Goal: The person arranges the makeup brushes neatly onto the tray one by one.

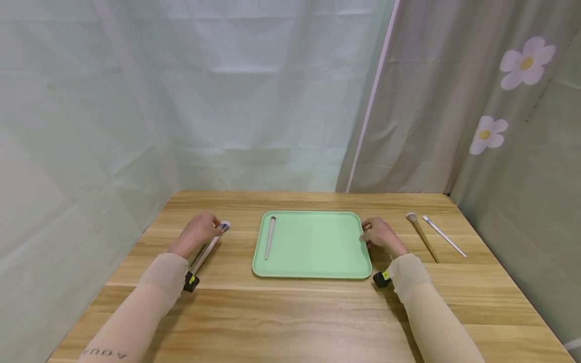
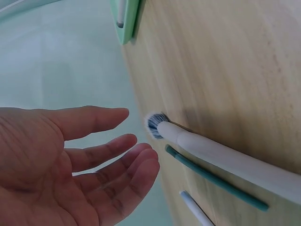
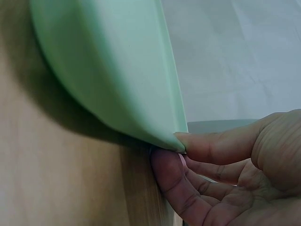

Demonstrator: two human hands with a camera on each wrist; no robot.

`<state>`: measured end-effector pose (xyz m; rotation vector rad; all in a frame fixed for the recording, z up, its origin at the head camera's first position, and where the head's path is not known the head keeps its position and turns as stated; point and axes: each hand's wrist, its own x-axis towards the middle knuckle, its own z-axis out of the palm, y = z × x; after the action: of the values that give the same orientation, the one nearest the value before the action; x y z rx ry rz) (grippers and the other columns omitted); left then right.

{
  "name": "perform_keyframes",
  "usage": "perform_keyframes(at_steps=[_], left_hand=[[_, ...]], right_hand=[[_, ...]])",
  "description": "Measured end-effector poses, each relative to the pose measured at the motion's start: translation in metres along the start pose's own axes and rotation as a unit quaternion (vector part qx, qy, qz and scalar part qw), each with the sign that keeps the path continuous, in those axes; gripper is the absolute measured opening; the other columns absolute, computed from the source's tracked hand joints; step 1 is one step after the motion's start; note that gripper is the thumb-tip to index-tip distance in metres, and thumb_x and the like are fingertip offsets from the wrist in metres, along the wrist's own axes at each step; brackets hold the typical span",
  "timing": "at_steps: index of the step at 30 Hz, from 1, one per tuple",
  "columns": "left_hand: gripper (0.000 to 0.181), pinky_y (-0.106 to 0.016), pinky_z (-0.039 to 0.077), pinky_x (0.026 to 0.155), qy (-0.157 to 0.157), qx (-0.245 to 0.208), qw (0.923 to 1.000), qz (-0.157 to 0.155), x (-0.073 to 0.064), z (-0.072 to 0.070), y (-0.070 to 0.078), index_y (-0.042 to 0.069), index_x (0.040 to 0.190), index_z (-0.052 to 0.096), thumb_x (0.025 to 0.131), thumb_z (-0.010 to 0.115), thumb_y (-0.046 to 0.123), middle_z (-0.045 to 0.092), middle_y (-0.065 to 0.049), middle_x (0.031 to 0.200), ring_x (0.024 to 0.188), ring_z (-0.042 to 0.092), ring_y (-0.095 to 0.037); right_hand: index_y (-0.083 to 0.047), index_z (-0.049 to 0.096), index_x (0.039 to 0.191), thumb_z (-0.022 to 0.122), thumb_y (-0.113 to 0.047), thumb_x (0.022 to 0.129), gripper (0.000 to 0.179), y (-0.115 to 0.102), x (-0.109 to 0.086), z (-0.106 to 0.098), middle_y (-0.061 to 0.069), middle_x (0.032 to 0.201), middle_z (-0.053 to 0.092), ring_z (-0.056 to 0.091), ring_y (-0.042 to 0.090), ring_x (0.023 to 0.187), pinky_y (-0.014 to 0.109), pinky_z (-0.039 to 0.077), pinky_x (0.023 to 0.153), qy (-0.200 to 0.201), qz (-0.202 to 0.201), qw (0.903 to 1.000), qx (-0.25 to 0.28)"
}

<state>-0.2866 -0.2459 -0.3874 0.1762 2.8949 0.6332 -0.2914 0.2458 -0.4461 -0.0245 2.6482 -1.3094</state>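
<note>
My left hand (image 1: 198, 234) reaches over the left side of the table, close above a white makeup brush (image 2: 211, 148) with dark and white bristles. In the left wrist view its fingers (image 2: 117, 186) are loosely bent, apart from the brush, with nothing between them. Beside that brush lie a thin green stick (image 2: 214, 176) and another slim white handle (image 2: 194, 207). At the other side, my right hand (image 1: 383, 236) pinches the right rim of a light green tray (image 1: 317, 247) between thumb (image 3: 211, 146) and fingers. A slim pale makeup brush (image 1: 270, 238) lies in the tray near its left side.
To the right of the tray, a brush with a brown handle (image 1: 422, 238) and a thin white brush (image 1: 445, 236) lie on the wooden table (image 1: 290, 317). Pale curtains (image 1: 254, 101) hang behind the table and along both sides.
</note>
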Motion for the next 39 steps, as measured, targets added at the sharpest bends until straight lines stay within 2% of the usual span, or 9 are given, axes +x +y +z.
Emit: perform_keyframes(at_steps=[8, 15, 20, 26, 31, 39], left_hand=[[0.035, -0.037, 0.05, 0.07, -0.016, 0.01, 0.9997, -0.017, -0.003, 0.002, -0.008, -0.017, 0.119, 0.061, 0.093, 0.069, 0.006, 0.063, -0.022, 0.102, 0.08, 0.053, -0.027], [0.035, -0.034, 0.054, 0.066, -0.032, 0.006, 0.9992, -0.025, 0.0, 0.007, -0.011, -0.016, 0.118, 0.061, 0.093, 0.072, 0.006, 0.065, -0.022, 0.099, 0.076, 0.061, -0.023], [0.036, -0.031, 0.051, 0.062, -0.036, 0.0, 0.9988, -0.034, 0.002, 0.01, -0.013, -0.017, 0.121, 0.06, 0.094, 0.071, 0.004, 0.064, -0.019, 0.093, 0.069, 0.059, -0.02], [0.034, -0.031, 0.054, 0.063, -0.021, 0.015, 0.9993, -0.025, 0.003, 0.014, -0.012, -0.018, 0.12, 0.063, 0.089, 0.07, -0.005, 0.066, -0.023, 0.097, 0.076, 0.06, -0.025], [0.033, -0.031, 0.054, 0.062, -0.013, 0.023, 0.9994, -0.02, 0.003, 0.017, -0.011, -0.016, 0.119, 0.064, 0.089, 0.069, -0.005, 0.066, -0.024, 0.1, 0.079, 0.06, -0.028], [0.01, -0.027, 0.049, 0.056, -0.008, 0.028, 0.9993, -0.022, 0.0, 0.02, -0.007, -0.006, 0.095, 0.067, 0.089, 0.073, -0.001, 0.062, -0.012, 0.081, 0.069, 0.058, -0.021]], right_hand=[[0.019, 0.053, 0.131, 0.065, 0.007, 0.092, 0.043, 0.002, 0.0, 0.0, 0.025, 0.103, 0.061, 0.064, 0.023, 0.07, 0.034, 0.061, 0.065, -0.001, -0.002, 1.0, 0.009], [0.018, 0.055, 0.131, 0.066, 0.007, 0.092, 0.042, 0.001, 0.0, 0.0, 0.023, 0.1, 0.061, 0.064, 0.022, 0.068, 0.034, 0.061, 0.064, 0.001, -0.001, 1.0, 0.005], [0.017, 0.055, 0.131, 0.066, 0.007, 0.092, 0.042, 0.001, 0.001, 0.0, 0.022, 0.099, 0.06, 0.064, 0.022, 0.068, 0.034, 0.061, 0.064, 0.0, 0.003, 1.0, 0.006], [0.018, 0.055, 0.129, 0.066, 0.008, 0.091, 0.041, -0.001, -0.001, 0.0, 0.022, 0.099, 0.06, 0.063, 0.023, 0.068, 0.034, 0.061, 0.063, 0.0, 0.0, 1.0, 0.004], [0.018, 0.054, 0.13, 0.065, 0.008, 0.093, 0.041, -0.003, -0.003, 0.0, 0.021, 0.098, 0.06, 0.063, 0.023, 0.07, 0.033, 0.06, 0.063, -0.003, 0.001, 1.0, 0.007], [0.019, 0.054, 0.13, 0.064, 0.007, 0.092, 0.041, -0.004, -0.004, -0.001, 0.02, 0.095, 0.059, 0.063, 0.023, 0.07, 0.033, 0.061, 0.063, -0.004, -0.001, 1.0, 0.006]])
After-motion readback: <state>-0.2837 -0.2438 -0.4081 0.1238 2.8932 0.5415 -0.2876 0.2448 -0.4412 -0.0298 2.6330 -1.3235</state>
